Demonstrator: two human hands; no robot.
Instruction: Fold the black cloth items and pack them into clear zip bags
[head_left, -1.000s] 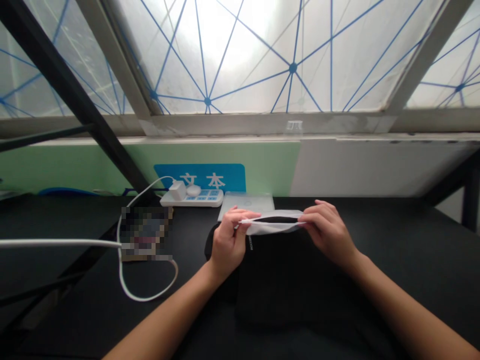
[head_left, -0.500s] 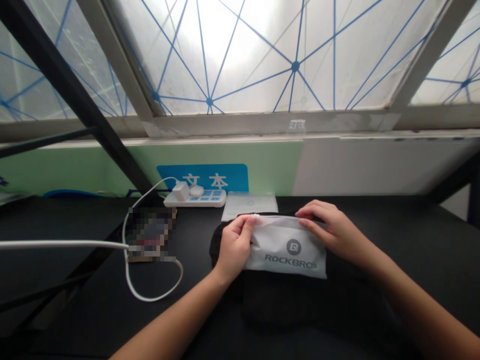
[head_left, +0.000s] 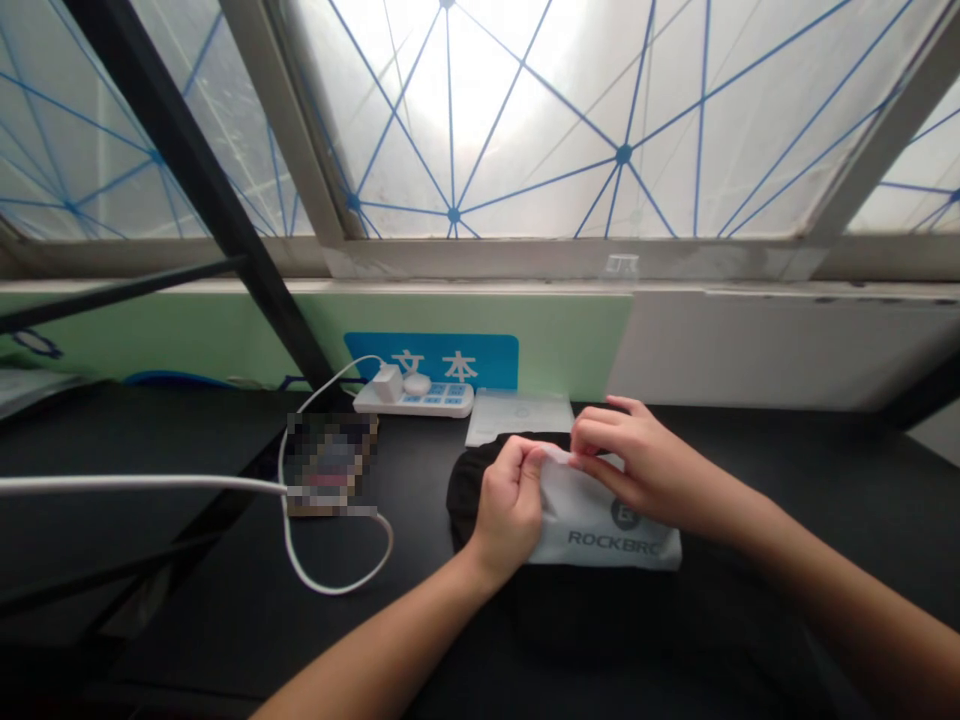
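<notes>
White ROCKBROS pouch (head_left: 604,530), thin matte film, lies flat with its printed logo and lettering facing up; the right end of the lettering is cut off by the pouch's edge or a fold. It rests on a black fabric item (head_left: 474,498), which shows past the pouch's left side and spreads below it toward the person. Pouch contents cannot be seen; whether the black fabric is partly inside cannot be told.

Left hand (head_left: 510,508): fingers curled, closed on the pouch's upper left edge, wrist low, forearm coming in from lower left. Right hand (head_left: 637,455): thumb and fingers (head_left: 592,428) pinch the pouch's upper edge close to the left hand, forearm extended from the right. The hands are almost touching.

Black surface (head_left: 187,570) carries both items. Farther back stand a power strip (head_left: 414,401) with a white plug (head_left: 388,383) and a pale flat packet (head_left: 519,417). A white cable (head_left: 150,485) loops beside a pixelated, unreadable object (head_left: 330,463).
</notes>
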